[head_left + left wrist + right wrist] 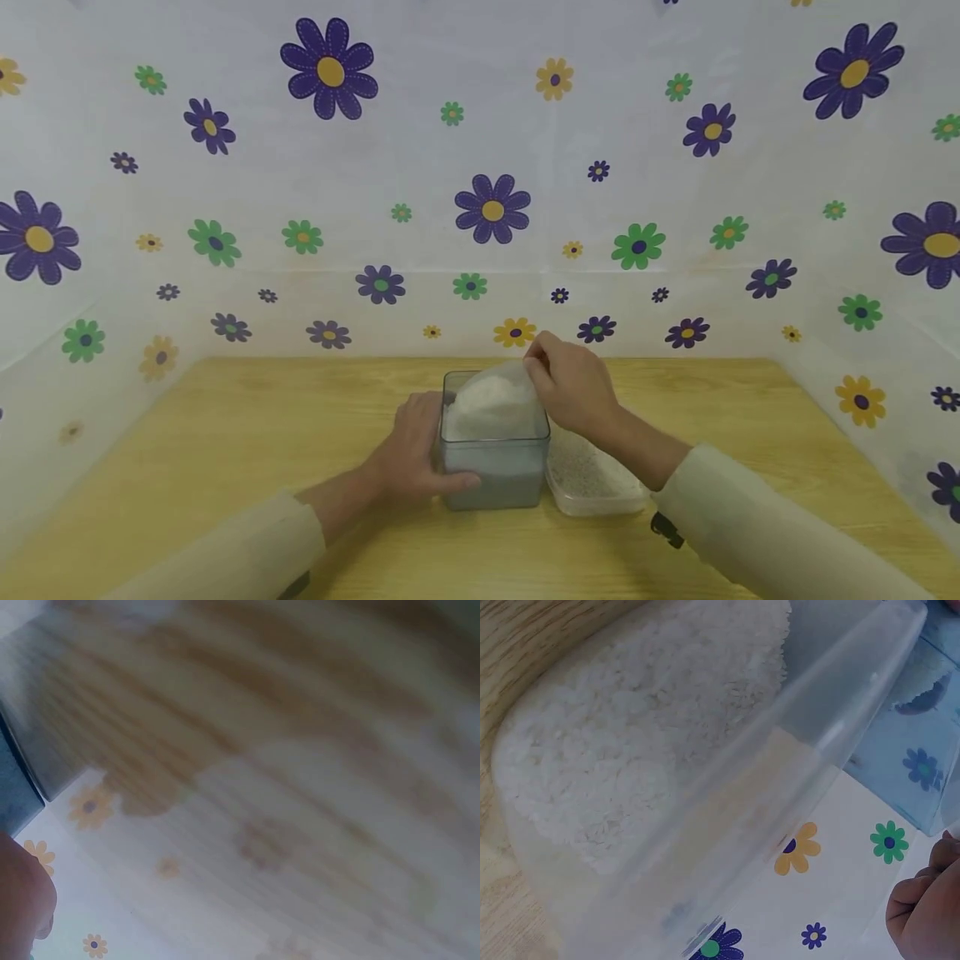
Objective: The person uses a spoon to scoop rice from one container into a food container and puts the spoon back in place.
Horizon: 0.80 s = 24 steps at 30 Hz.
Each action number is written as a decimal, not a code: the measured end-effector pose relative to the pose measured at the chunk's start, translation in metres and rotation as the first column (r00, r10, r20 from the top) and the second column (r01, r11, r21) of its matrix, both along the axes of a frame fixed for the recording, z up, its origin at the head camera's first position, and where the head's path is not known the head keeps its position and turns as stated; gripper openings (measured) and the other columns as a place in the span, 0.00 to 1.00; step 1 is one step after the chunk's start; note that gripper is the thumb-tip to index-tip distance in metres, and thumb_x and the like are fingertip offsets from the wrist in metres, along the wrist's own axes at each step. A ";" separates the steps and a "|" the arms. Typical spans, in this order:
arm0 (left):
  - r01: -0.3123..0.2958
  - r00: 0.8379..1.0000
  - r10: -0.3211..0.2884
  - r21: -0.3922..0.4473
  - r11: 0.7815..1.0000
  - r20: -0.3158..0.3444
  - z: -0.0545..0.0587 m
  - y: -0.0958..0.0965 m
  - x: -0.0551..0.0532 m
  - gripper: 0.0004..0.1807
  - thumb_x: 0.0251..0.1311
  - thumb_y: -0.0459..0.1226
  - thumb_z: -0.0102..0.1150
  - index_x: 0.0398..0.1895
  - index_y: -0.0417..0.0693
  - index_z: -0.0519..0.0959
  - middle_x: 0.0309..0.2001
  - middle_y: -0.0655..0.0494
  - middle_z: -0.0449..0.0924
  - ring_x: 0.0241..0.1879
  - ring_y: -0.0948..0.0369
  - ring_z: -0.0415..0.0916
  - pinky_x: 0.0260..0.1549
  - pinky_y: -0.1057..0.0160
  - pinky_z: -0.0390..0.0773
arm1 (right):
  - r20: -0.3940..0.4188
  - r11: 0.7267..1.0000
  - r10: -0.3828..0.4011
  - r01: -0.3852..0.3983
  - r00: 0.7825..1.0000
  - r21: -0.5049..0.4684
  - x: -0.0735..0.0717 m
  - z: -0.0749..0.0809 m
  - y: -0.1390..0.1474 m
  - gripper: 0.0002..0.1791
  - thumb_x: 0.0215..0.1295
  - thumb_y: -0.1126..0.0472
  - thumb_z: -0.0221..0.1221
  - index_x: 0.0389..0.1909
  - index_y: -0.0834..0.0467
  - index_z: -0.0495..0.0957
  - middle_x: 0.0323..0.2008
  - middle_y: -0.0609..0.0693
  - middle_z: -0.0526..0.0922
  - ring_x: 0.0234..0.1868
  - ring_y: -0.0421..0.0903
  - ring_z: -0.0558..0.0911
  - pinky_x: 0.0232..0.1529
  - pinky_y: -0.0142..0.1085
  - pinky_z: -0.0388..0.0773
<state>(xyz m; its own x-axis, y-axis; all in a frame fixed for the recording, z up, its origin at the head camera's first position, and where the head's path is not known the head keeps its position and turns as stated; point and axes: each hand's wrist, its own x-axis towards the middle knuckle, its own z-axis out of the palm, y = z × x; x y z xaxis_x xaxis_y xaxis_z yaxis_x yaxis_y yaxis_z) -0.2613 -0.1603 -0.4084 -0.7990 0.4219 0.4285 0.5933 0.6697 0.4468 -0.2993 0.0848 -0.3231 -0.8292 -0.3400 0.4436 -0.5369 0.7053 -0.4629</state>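
A blue-grey see-through plastic box (491, 475) with an open top stands on the table. My left hand (412, 454) grips its left side, thumb across the front; part of that hand also shows at the left wrist view's edge. A translucent, rounded whitish piece (498, 396) stands tilted in the box's mouth; its exact kind is unclear. My right hand (573, 383) pinches its upper right edge. Below the right forearm sits a shallow clear tub (600, 505) of white rice (645, 735), partly hidden by that arm in the head view.
The wood-grain table (300, 425) runs back to a white flower-printed sheet (420, 158), which also rises along both sides. A small black object (666, 530) shows beneath the right sleeve. The tub stands close against the box's right side.
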 end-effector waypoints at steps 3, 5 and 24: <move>-0.005 1.000 0.005 -0.001 1.000 0.011 0.002 0.000 0.002 0.49 0.43 0.61 0.71 0.66 0.52 0.61 0.56 0.57 0.71 0.56 0.58 0.62 0.57 0.47 0.60 | 0.023 0.999 0.000 0.001 1.000 -0.045 -0.001 0.003 0.003 0.09 0.72 0.60 0.51 0.37 0.59 0.79 0.24 0.48 0.79 0.23 0.43 0.72 0.27 0.36 0.69; -0.005 1.000 0.005 0.002 1.000 0.018 0.004 0.001 0.003 0.49 0.43 0.61 0.71 0.66 0.52 0.61 0.56 0.56 0.71 0.56 0.58 0.62 0.57 0.46 0.60 | 0.035 0.998 -0.006 0.008 0.999 -0.061 -0.002 0.004 0.005 0.09 0.72 0.60 0.52 0.37 0.59 0.78 0.24 0.49 0.78 0.24 0.44 0.72 0.28 0.36 0.69; -0.008 1.000 0.008 0.007 1.000 0.025 0.003 0.002 0.002 0.49 0.42 0.60 0.71 0.64 0.44 0.64 0.55 0.52 0.71 0.57 0.54 0.63 0.59 0.42 0.59 | 0.040 0.992 -0.025 0.029 0.999 -0.120 -0.005 0.015 0.064 0.08 0.74 0.61 0.53 0.38 0.61 0.77 0.22 0.50 0.73 0.23 0.45 0.68 0.25 0.36 0.64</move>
<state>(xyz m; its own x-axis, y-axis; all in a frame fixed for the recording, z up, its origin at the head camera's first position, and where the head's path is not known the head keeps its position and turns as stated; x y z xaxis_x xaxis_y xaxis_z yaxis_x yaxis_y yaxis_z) -0.2593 -0.1587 -0.4054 -0.8126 0.4127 0.4116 0.5768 0.6707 0.4662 -0.3040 0.1486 -0.3080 -0.8546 -0.2634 0.4475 -0.4986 0.6572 -0.5653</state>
